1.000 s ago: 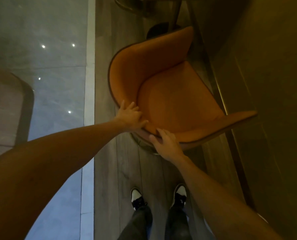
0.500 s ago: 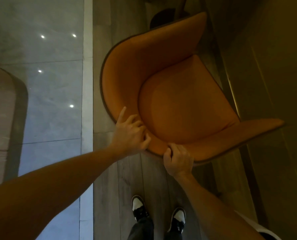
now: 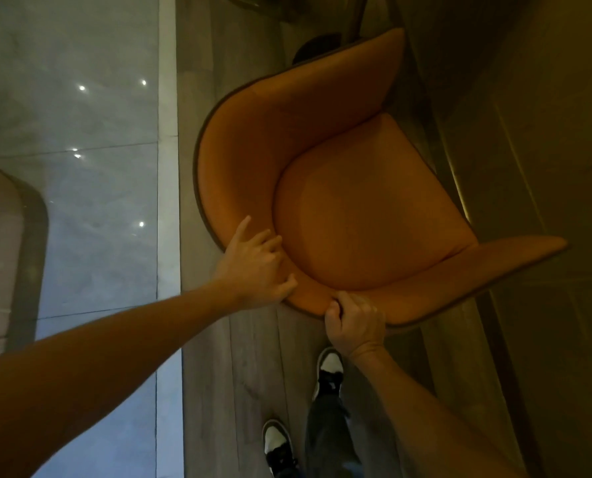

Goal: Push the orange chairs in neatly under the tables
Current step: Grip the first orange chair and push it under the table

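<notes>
Orange chair [image 3: 353,215] is right in front of me, and both my hands are on its curved back rim. Left hand [image 3: 253,267] has its fingers curled over the rim onto the inner upholstery, index finger stretched up along the back, clamped on the shell. Right hand [image 3: 355,322] is a tight fist pinching the rim just beside it, thumb over the top edge. Outward from there: the seat cushion spreads away from my hands, up and to the right, and the two wings of the back sweep out, one toward the top of view, one far right. The chair stands skewed on the wood floor [image 3: 253,374]; its open front faces up-right toward the dark bench edge [image 3: 529,167] running along the right side. That's the relation that matters: the bench lies beyond the chair from my hands, so I judge the push goes forward and rightward, with a twist to square it. My shoes [image 3: 329,367] are just behind. The pale tiled floor [image 3: 98,167] lies off to my left.
</notes>
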